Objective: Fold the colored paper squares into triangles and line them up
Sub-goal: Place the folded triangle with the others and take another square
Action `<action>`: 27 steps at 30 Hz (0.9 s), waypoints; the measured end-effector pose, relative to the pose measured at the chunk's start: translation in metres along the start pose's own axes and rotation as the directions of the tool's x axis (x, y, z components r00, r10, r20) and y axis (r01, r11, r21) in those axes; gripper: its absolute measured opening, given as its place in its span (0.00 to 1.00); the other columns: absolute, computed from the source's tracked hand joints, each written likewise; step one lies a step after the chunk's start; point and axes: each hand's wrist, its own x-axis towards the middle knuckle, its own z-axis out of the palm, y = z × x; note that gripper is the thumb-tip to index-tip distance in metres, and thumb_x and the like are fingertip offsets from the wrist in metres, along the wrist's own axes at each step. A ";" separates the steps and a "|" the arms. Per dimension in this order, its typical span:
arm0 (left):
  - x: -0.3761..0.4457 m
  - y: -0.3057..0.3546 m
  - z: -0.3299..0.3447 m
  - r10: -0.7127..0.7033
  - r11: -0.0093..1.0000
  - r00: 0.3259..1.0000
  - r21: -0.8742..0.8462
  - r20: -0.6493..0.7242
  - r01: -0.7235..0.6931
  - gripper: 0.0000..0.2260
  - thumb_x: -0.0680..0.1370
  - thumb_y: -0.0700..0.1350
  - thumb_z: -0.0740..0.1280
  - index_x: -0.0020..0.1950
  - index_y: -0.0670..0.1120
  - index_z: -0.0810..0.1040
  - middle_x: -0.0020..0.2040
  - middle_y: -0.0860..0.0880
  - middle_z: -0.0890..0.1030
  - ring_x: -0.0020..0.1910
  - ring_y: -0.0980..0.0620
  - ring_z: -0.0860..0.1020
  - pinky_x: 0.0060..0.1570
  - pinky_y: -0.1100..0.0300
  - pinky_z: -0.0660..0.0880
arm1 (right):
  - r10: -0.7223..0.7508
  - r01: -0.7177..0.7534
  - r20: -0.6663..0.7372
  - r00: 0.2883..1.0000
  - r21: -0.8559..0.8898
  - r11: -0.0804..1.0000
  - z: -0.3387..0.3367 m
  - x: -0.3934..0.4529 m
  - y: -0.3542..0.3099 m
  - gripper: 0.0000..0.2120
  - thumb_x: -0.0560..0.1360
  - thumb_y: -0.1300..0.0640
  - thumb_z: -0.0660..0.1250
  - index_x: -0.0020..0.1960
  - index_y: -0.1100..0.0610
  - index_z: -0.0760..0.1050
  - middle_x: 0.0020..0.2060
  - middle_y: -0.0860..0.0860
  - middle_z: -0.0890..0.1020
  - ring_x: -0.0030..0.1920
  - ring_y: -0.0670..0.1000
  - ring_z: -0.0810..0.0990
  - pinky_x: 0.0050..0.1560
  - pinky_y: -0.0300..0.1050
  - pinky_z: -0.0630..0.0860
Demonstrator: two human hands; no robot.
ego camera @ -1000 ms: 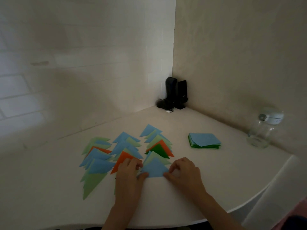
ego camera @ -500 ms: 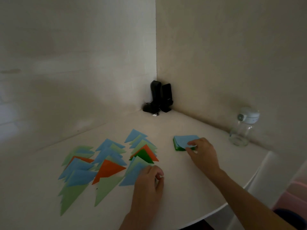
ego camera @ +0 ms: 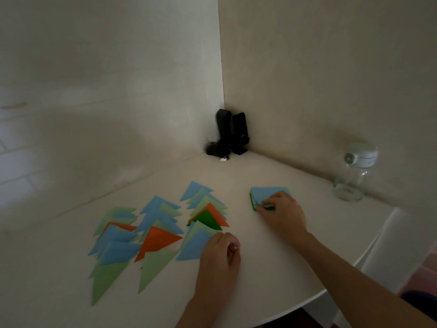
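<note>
Three rows of folded paper triangles, blue, light green, orange and dark green, overlap on the white table. The nearest one in the right row is a blue triangle [ego camera: 194, 247]. My left hand [ego camera: 220, 254] rests at that triangle's right corner with its fingers curled, and I see nothing held in it. A stack of paper squares [ego camera: 267, 194], blue on top with green edges below, lies to the right of the rows. My right hand [ego camera: 281, 214] is on the stack's near edge, where its fingertips pinch the top blue sheet.
A clear glass jar [ego camera: 350, 181] with a white lid stands at the right by the wall. Two black upright devices [ego camera: 233, 133] with a cable sit in the far corner. The table's curved edge [ego camera: 331, 287] runs close on the near right.
My right hand left the blue triangle, reached right to the stack of squares and now pinches its top sheet. My left hand stayed by the triangle. The view shifted slightly.
</note>
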 end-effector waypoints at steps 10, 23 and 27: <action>-0.001 0.000 -0.001 -0.006 1.000 1.000 -0.012 -0.007 0.006 0.09 0.70 0.35 0.66 0.41 0.49 0.72 0.39 0.55 0.71 0.39 0.58 0.69 0.37 0.65 0.68 | -0.018 0.013 -0.072 0.997 -0.069 0.998 -0.001 0.000 -0.005 0.08 0.75 0.51 0.66 0.47 0.53 0.82 0.50 0.49 0.78 0.47 0.52 0.77 0.41 0.41 0.69; -0.002 -0.001 -0.001 -0.015 0.999 1.000 -0.035 -0.008 0.015 0.10 0.70 0.35 0.66 0.40 0.50 0.72 0.39 0.55 0.72 0.39 0.58 0.70 0.37 0.66 0.68 | 0.140 -0.138 0.004 0.990 0.186 0.973 -0.026 -0.002 0.003 0.06 0.68 0.46 0.74 0.39 0.47 0.83 0.35 0.44 0.82 0.35 0.42 0.77 0.31 0.36 0.70; -0.003 0.000 -0.003 -0.032 0.996 0.999 -0.082 -0.013 0.031 0.11 0.69 0.33 0.66 0.40 0.49 0.73 0.39 0.56 0.72 0.39 0.58 0.71 0.37 0.68 0.68 | 0.044 -0.005 -0.157 0.987 0.240 0.971 -0.043 -0.004 -0.007 0.04 0.70 0.52 0.73 0.39 0.52 0.81 0.35 0.49 0.81 0.34 0.44 0.76 0.32 0.30 0.66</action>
